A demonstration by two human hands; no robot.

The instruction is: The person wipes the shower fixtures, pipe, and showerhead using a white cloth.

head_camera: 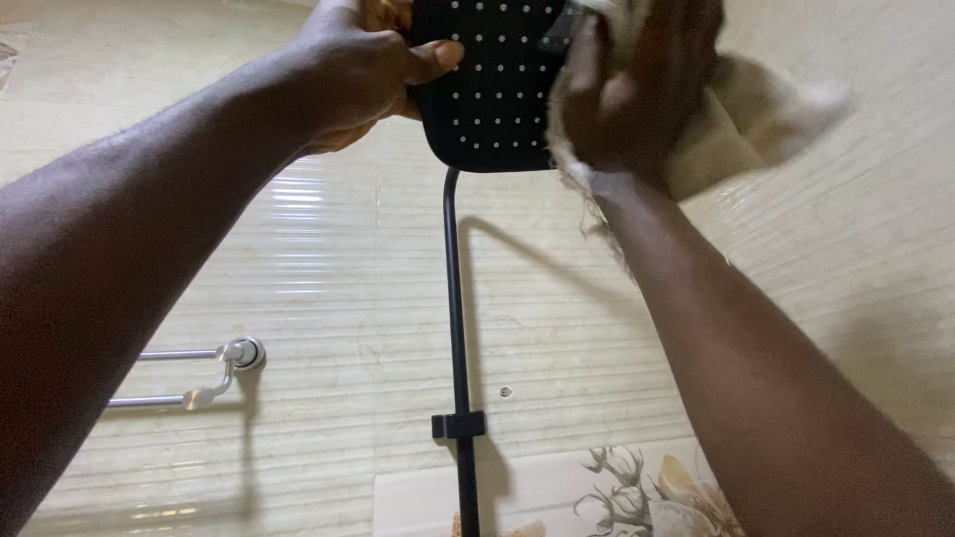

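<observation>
Head view: left hand (353, 70) grips a black, white-dotted square shower head (487, 85); right hand (637, 85) clutches a pale cloth (756, 119).

Black square shower head (492, 85), dotted with pale nozzles, tilted face-out atop a black riser. Pale frayed cloth (741, 124) pressed against its right edge.

No packages, labels, signs or screens are to be seen anywhere in the view; nothing printed or lit is shown on the ribbed cream wall tiles (338, 298).
</observation>
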